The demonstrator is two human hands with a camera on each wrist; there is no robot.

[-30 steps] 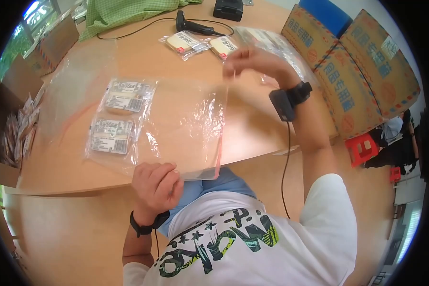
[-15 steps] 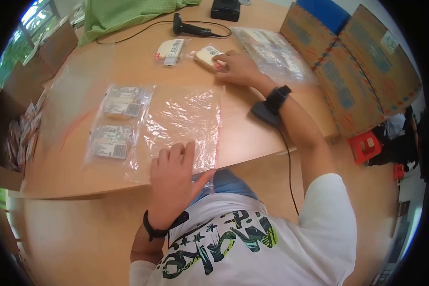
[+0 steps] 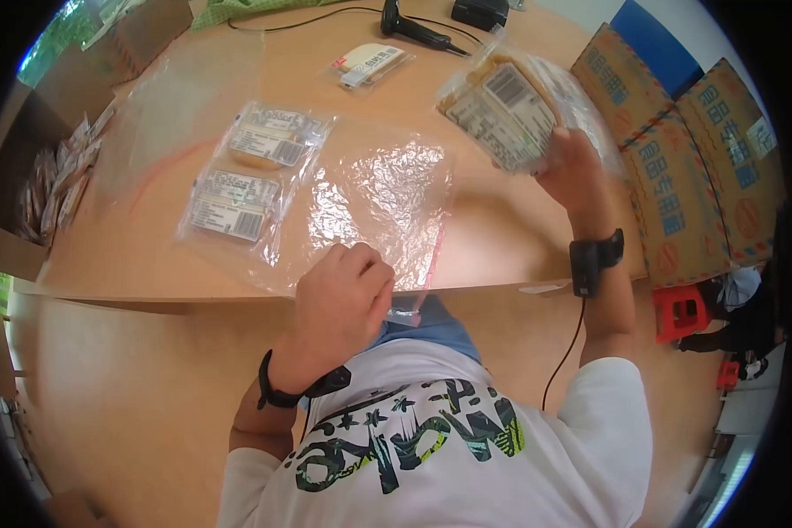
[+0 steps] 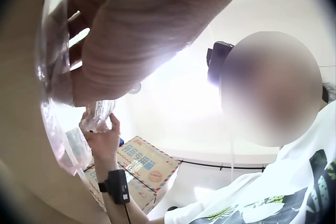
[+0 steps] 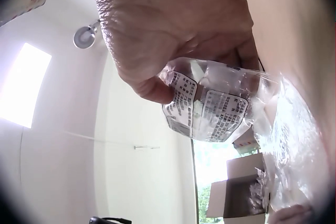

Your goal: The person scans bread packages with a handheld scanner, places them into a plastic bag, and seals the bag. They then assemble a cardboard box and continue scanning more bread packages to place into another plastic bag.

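Observation:
My right hand point(image 3: 576, 172) holds up a sealed packet of bread-like food point(image 3: 502, 114), its printed labels facing upward, above the right part of the table. In the right wrist view the thumb and fingers grip the packet point(image 5: 205, 103) at its edge. A large clear plastic bag point(image 3: 370, 194) with a pink-red strip lies flat, its near edge by the table edge. Inside its left part are two labelled packets point(image 3: 235, 204), one above the other. My left hand point(image 3: 343, 295) pinches the bag's near edge with curled fingers; in the left wrist view, film overlaps the fingertips.
One packet point(image 3: 371, 66) lies farther back, near a black barcode scanner point(image 3: 418, 33). Another clear bag point(image 3: 185, 106) spreads at the left, beside an open carton point(image 3: 9, 194) of packets. A filled bag point(image 3: 581, 97) and cardboard boxes point(image 3: 669, 176) are at the right.
My right hand has left the bag's far corner, taken a packet from the back and lifted it rightward. My left hand first flattened on the bag, then curled its fingers at the near edge.

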